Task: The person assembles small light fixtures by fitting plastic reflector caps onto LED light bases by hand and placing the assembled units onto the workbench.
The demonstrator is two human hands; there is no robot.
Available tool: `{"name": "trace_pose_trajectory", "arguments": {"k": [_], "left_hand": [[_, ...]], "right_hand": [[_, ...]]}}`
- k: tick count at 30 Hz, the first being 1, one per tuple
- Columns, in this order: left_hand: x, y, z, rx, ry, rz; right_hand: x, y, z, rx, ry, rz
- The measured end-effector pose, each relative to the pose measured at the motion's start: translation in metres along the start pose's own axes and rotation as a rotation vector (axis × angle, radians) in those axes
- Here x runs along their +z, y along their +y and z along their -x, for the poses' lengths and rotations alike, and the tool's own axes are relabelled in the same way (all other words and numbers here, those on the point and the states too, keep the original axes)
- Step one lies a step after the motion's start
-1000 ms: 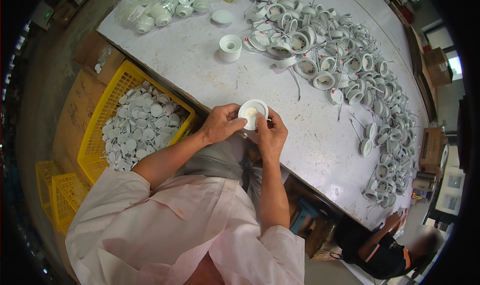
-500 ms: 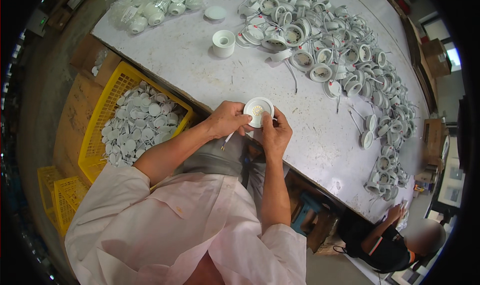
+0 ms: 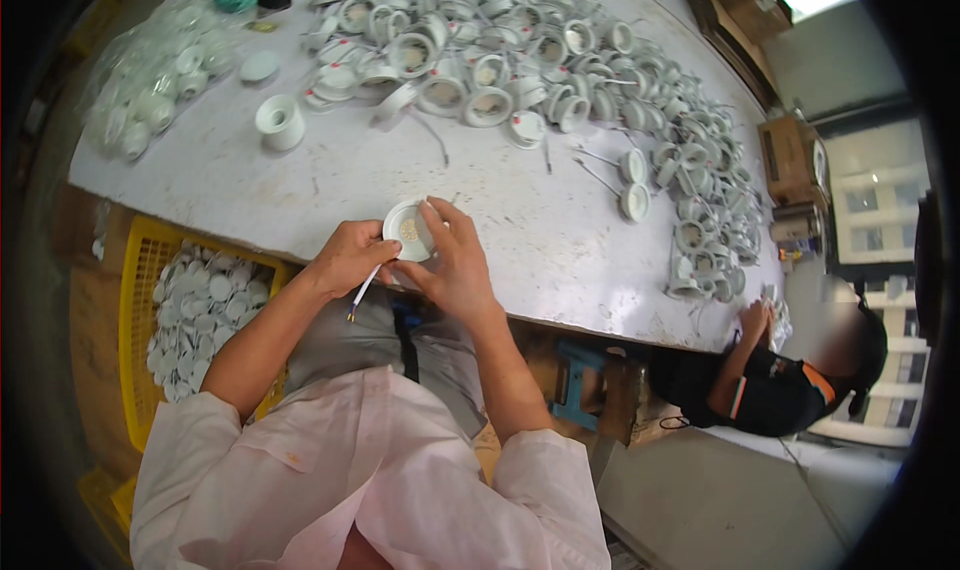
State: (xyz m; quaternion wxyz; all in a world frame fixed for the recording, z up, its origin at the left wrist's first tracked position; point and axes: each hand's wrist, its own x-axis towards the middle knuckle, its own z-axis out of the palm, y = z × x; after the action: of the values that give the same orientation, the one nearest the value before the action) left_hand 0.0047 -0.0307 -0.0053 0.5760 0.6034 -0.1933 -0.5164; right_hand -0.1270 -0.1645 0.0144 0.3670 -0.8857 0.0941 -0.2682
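A round white LED lamp housing (image 3: 408, 232) is held near the table's front edge, its yellow-dotted LED board facing up. My left hand (image 3: 350, 258) pinches its left rim, thumb on the edge. My right hand (image 3: 455, 262) grips the right side, fingers spread over the far rim and thumb at the near side. A white cable (image 3: 365, 290) with bare coloured wire ends hangs from below the housing by my left fingers. Beyond my hands lies a large heap of similar white lamp housings (image 3: 487, 107) with cables. Two lamp housings (image 3: 634, 203) lie apart from it.
Left of me, a yellow crate (image 3: 133, 345) holds many white discs (image 3: 190, 315). On the table stand a white cup-shaped part (image 3: 279, 125), a white disc (image 3: 260, 67) and a plastic bag (image 3: 110, 95) of white parts. A co-worker (image 3: 770, 390) sits at right; a blue stool (image 3: 575, 395) is under the table.
My right hand has shifted from a thumb on the housing's face to a grip around its right rim. The whole view has swung, with the scene shifting left.
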Motion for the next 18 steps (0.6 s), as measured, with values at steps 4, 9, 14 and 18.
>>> {"name": "trace_pose_trajectory", "arguments": {"k": [4,9,14,18], "left_hand": [[0.021,0.006,-0.012,-0.032,-0.181,0.008],[0.021,0.0,-0.012,-0.015,-0.134,-0.042],[0.025,-0.006,-0.011,0.043,-0.122,-0.046],[0.023,-0.009,-0.011,0.026,-0.093,-0.001]], "right_hand": [[-0.023,0.018,0.02,0.089,0.05,-0.03],[-0.075,0.052,0.041,0.581,0.27,0.004],[-0.158,0.116,0.085,0.604,0.573,0.288],[-0.185,0.14,0.088,0.768,0.665,0.432]]}}
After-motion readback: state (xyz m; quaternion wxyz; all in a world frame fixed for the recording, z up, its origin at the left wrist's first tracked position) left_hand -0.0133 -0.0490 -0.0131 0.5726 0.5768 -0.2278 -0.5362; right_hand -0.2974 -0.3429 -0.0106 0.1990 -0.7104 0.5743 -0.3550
